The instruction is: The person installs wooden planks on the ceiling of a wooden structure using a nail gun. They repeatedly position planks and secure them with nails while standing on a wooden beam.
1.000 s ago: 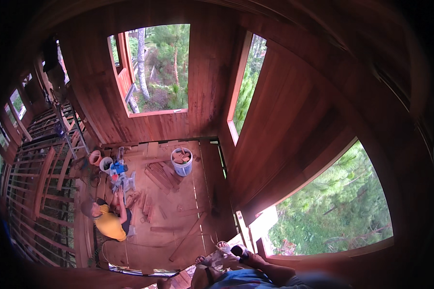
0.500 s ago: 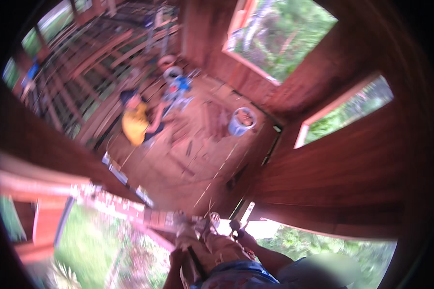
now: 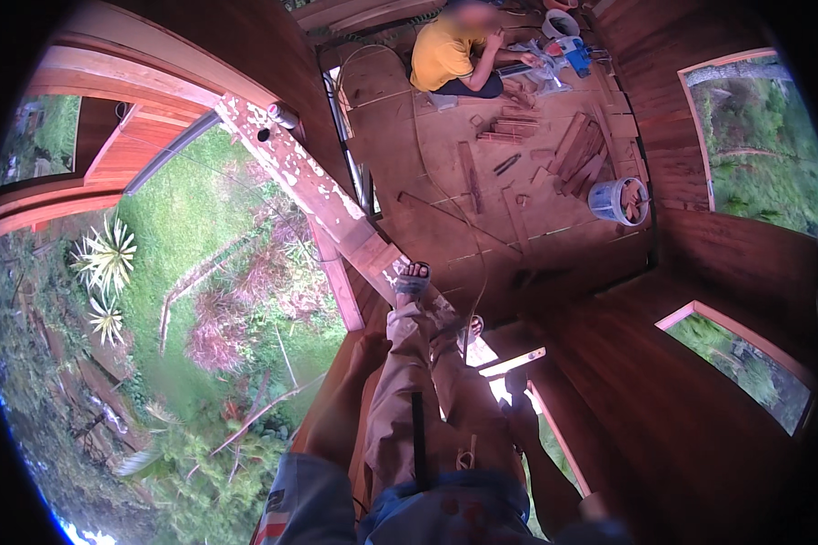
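My right hand [image 3: 522, 420] is low and right of centre, beside my right leg, fingers closed around a dark tool [image 3: 515, 381]. The tool is in shadow, so I can't make out its kind. Its long axis runs nearly straight up the view, away from my body, and its dark end points at a pale strip [image 3: 513, 362]. That strip lies across the tool's line, its right end a little higher than its left.

My left hand [image 3: 370, 352] is just beside my left leg, near the lower stretch of a beam [image 3: 314, 195]. I can't tell whether its fingers grip anything.

The beam is blotched with flaking pale paint and slants from upper left down toward my feet; my left sandal [image 3: 412, 280] is on it. Near its upper end are a dark hole and a can [image 3: 283, 115]. Left of the beam, well below, is green grass [image 3: 177, 200].

On the floor [image 3: 436, 173] ahead, a co-worker [image 3: 443, 54] in a yellow shirt sits near a blue machine [image 3: 574, 56]. Wood pieces [image 3: 518, 125] lie scattered there, and a bucket [image 3: 603, 201] of offcuts stands toward the right wall.
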The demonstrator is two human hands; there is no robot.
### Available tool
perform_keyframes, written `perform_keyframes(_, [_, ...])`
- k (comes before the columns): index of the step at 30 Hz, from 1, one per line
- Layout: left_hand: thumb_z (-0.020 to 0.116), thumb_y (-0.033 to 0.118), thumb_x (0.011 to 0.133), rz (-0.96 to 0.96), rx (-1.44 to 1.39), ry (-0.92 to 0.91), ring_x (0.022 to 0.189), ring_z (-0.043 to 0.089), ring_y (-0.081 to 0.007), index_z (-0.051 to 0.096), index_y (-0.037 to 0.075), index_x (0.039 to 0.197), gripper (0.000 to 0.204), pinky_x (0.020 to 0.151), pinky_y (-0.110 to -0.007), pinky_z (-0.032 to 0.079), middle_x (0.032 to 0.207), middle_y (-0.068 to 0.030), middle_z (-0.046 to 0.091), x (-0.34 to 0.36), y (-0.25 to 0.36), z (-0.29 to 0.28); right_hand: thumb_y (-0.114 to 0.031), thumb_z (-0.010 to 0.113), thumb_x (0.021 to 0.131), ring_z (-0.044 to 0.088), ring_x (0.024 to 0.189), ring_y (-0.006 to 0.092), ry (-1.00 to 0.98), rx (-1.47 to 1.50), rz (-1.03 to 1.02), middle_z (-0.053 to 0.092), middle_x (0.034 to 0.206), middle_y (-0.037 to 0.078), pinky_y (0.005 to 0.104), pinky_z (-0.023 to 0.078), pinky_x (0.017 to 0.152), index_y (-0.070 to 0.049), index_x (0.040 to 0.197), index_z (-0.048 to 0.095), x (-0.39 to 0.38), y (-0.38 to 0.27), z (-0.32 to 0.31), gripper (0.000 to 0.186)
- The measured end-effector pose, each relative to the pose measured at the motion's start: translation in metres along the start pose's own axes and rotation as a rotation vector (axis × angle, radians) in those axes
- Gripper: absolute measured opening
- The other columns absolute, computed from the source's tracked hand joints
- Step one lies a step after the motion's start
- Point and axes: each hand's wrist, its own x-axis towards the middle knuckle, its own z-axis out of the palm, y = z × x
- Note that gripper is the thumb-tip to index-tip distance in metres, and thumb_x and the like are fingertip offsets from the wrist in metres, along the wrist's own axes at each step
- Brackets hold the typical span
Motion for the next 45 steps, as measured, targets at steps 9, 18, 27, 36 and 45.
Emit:
perform_keyframes(9, [0.065, 0.025, 0.081, -0.058, 0.152, 0.274, 0.092, 0.065, -0.0435, 0.062, 0.005, 0.101, 0.029, 0.078, -0.053, 0.053, 0.095, -0.0220, 0.067, 0.174, -0.109, 0.030, -0.041, 0.072, 0.083, 0.065, 0.107, 0.0367, -0.099, -0.304, 0.244, 0.067, 0.115, 0.017, 0.0432, 0.051, 0.088, -0.015, 0.136, 0.050, 0.015, -0.050, 0.013, 0.063])
perform_keyframes(18, [0.074, 0.023, 0.077, -0.207, 0.469, 0.379, 0.121, 0.053, -0.0364, 0.047, 0.007, 0.133, 0.064, 0.090, -0.053, 0.047, 0.130, -0.0173, 0.053, 0.314, -0.114, 0.038, -0.034, 0.068, 0.083, 0.064, 0.104, 0.0312, -0.085, 0.091, 0.248, 0.063, 0.121, 0.013, 0.0398, 0.053, 0.083, -0.016, 0.140, 0.046, 0.042, -0.038, 0.032, 0.064])
perform_keyframes(27, [0.083, 0.029, 0.070, -0.269, 0.642, 0.411, 0.113, 0.054, -0.0320, 0.049, 0.008, 0.126, 0.069, 0.096, -0.053, 0.039, 0.118, -0.0123, 0.056, 0.356, -0.111, 0.046, -0.028, 0.064, 0.093, 0.064, 0.099, 0.0184, -0.119, -0.399, 0.284, 0.064, 0.121, 0.007, 0.0316, 0.054, 0.077, -0.016, 0.150, 0.038, 0.043, -0.093, 0.026, 0.064])
perform_keyframes(36, [0.083, 0.039, 0.069, 0.043, -0.048, 0.508, 0.094, 0.064, -0.0334, 0.057, 0.000, 0.110, 0.062, 0.080, -0.042, 0.051, 0.102, -0.0182, 0.066, 0.276, -0.040, 0.006, -0.030, 0.073, 0.083, 0.067, 0.100, 0.0359, -0.030, -0.056, 0.092, 0.067, 0.112, 0.016, 0.0431, 0.053, 0.085, -0.016, 0.146, 0.038, 0.042, -0.026, 0.024, 0.074])
perform_keyframes(45, [0.082, 0.037, 0.078, -0.071, -0.525, 0.454, 0.085, 0.062, -0.0229, 0.055, -0.003, 0.104, 0.055, 0.077, -0.037, 0.051, 0.091, -0.0134, 0.064, 0.123, 0.121, -0.071, -0.046, 0.073, 0.082, 0.060, 0.115, 0.0432, -0.022, 0.094, 0.044, 0.063, 0.123, 0.024, 0.0475, 0.049, 0.092, -0.010, 0.150, 0.028, 0.021, -0.029, -0.002, 0.090])
